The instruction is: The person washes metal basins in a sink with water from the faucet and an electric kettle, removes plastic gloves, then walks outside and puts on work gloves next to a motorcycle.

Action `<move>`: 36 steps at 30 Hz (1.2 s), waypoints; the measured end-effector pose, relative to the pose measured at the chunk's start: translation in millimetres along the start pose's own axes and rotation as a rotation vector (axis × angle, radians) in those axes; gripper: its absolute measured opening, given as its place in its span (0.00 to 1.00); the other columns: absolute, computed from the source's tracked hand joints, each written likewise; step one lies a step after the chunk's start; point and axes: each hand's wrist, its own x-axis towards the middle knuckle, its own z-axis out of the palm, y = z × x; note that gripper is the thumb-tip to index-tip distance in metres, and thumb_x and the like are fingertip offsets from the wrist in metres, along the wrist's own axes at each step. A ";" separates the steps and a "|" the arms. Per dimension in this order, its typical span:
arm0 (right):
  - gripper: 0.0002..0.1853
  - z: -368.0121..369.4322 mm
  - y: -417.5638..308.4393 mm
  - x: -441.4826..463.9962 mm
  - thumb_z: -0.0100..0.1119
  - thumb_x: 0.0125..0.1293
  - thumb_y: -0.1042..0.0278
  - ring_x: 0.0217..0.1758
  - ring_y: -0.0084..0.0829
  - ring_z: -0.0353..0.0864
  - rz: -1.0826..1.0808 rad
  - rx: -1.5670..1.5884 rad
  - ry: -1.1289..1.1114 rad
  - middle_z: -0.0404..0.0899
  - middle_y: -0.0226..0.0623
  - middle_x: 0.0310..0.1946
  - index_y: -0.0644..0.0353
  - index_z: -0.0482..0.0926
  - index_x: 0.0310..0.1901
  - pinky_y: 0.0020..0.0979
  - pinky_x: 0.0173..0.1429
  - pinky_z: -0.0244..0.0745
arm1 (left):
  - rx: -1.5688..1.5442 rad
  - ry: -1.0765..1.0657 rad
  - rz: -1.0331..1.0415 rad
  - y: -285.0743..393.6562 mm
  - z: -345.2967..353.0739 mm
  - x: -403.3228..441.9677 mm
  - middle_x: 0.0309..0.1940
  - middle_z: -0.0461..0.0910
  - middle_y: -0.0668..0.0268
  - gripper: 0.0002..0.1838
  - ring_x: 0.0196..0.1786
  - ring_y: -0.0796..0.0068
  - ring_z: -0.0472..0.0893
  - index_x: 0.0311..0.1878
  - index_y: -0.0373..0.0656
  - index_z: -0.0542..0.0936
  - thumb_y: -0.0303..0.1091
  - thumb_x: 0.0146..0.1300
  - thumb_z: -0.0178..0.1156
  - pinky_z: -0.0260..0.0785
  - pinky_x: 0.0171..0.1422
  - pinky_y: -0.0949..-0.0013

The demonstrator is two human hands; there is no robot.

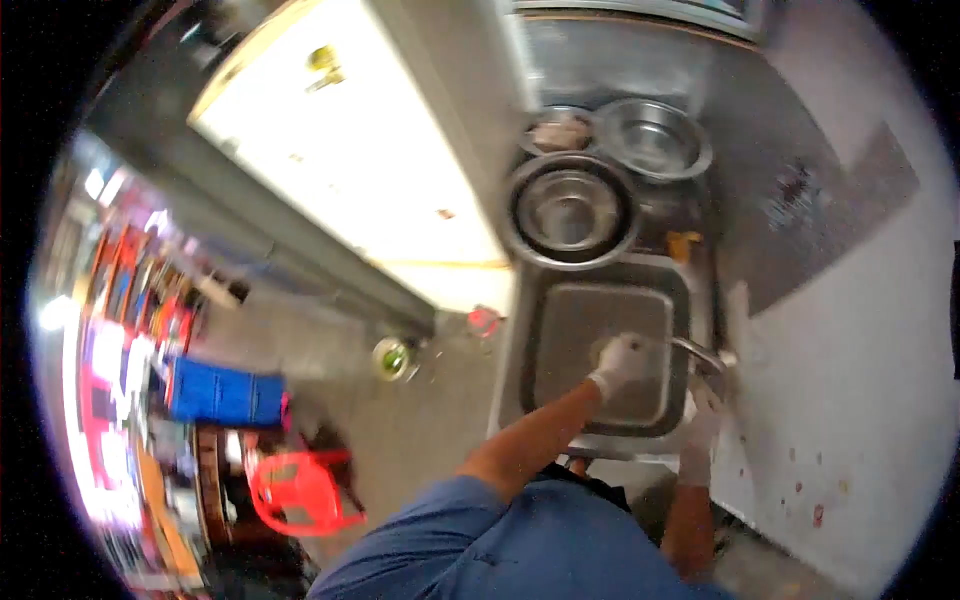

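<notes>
My left hand [622,362], in a whitish glove, hangs over the basin of a steel sink [560,300]. Its fingers look curled in; what they hold, if anything, is too blurred to make out. My right hand [702,422], gloved too, is at the sink's right rim, close below the metal faucet [700,352]. Blur hides its fingers, so I cannot tell whether it grips the faucet's lower part. The faucet's spout points left over the basin, near my left hand.
Nested steel bowls [570,215] stand behind the basin. Farther back are another steel bowl [655,140] and a bowl with pale contents [560,133]. A yellow item [683,245] lies at the rim. Left are a bright white panel [350,130], a floor container [392,358] and a red chair [300,492].
</notes>
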 end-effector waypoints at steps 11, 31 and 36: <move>0.16 67.0 -41.4 -37.4 0.42 0.64 0.69 0.58 0.37 0.66 -0.553 -0.188 -0.368 0.70 0.44 0.53 0.66 0.73 0.50 0.34 0.64 0.58 | 0.100 0.224 0.493 97.6 -41.5 -131.2 0.44 0.77 0.54 0.16 0.49 0.55 0.76 0.51 0.43 0.74 0.31 0.59 0.53 0.67 0.54 0.62; 0.16 250.4 69.8 -99.7 0.49 0.63 0.56 0.27 0.31 0.71 -0.764 -0.335 -0.732 0.75 0.37 0.28 0.61 0.78 0.36 0.33 0.31 0.70 | 0.031 0.605 -0.152 -150.0 -309.1 -349.2 0.36 0.78 0.55 0.17 0.42 0.55 0.77 0.40 0.42 0.77 0.46 0.59 0.51 0.68 0.46 0.58; 0.27 372.8 -25.9 -263.7 0.46 0.66 0.48 0.26 0.27 0.68 -0.168 -0.285 -1.098 0.75 0.40 0.36 0.59 0.67 0.59 0.33 0.27 0.68 | 0.018 0.940 -0.364 -202.8 -400.5 -465.3 0.36 0.78 0.54 0.12 0.43 0.52 0.77 0.38 0.45 0.77 0.40 0.57 0.50 0.68 0.47 0.56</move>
